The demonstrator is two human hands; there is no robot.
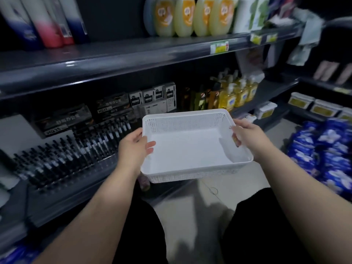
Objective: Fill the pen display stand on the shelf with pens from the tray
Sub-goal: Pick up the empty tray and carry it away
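Two hands clamp white tray (192, 149) — left hand (133, 147), right hand (247, 138); pens (76, 147) blurred — fingers partly hidden.

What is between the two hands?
The white tray, and it looks empty. The left hand grips its left rim and the right hand its right rim, as the head view shows.
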